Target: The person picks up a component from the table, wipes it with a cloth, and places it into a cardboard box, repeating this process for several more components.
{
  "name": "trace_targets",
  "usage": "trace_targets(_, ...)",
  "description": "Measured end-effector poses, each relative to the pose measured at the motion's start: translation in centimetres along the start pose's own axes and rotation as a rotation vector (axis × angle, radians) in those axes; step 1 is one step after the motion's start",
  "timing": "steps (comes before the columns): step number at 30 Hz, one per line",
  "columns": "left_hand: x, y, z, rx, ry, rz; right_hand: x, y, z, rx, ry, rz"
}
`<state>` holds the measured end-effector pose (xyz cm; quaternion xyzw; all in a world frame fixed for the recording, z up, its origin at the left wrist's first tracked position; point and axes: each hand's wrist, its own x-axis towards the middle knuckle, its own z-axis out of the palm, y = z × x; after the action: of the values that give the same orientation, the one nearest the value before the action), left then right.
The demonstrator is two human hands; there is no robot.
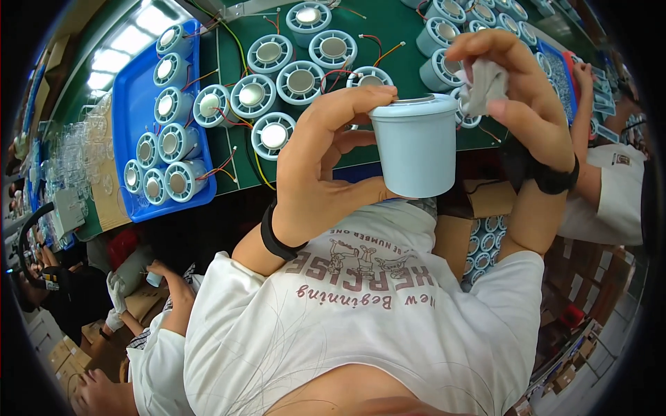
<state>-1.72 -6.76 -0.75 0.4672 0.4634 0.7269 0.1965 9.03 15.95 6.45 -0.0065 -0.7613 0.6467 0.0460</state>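
Observation:
My left hand [313, 163] grips a light blue cup-shaped housing [418, 154] from its left side, fingers at the rim and thumb near the base. The housing is upright, and a silvery piece shows at its top. Just right of the rim, my right hand [538, 104] pinches a crumpled whitish cloth [485, 90] between thumb and fingers. Whether the cloth touches the housing I cannot tell. Beyond my left hand, several similar round housings [300, 82] with silvery discs and thin coloured wires stand on the green table [236, 163].
A blue tray [125, 104] of housings lies at the left, beside clear plastic parts [80, 156]. More housings [444, 31] crowd the far right. Below the table edge, an open cardboard box [454, 243] holds several more. Other people work at both sides, one arm [586, 87] reaching in at right.

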Motion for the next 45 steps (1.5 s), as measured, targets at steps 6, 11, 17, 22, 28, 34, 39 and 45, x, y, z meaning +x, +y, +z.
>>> trace_targets(6, -0.1, 0.4, 0.2, 0.037, -0.009, 0.038, -1.8, -0.1, 3.3, -0.161, 0.375, -0.304)
trace_targets(11, -0.1, 0.5, 0.5, -0.101, -0.015, -0.033, -2.4, -1.6, 4.8, -0.818, 0.287, -0.543)
trace_targets(17, -0.9, -0.5, 0.3, 0.014, 0.013, -0.06, -2.3, -1.5, 5.8, -0.927, 0.052, -0.621)
trace_targets(22, -1.1, -0.9, 1.0, 0.339, -0.028, 0.088, -2.6, -1.6, 2.4, -0.873, 0.609, -0.392)
trace_targets(28, -1.3, -4.9, 5.1, 0.91, -0.063, 0.241, -1.4, -1.0, 0.6, -0.73, 0.738, -0.275)
trace_targets(34, -2.2, -7.7, 6.2, 1.147, 0.032, 0.236, 0.0, 0.3, 1.5, -0.475, 0.73, -0.034)
trace_targets(39, -2.6, -6.9, 5.6, 1.025, -0.064, 0.248, 2.9, 1.0, -2.8, -0.756, 0.549, -0.157)
trace_targets(45, -2.6, -6.4, 5.2, 1.086, -0.093, 0.139, 16.0, 2.7, -7.1, -0.793, 0.148, -0.231)
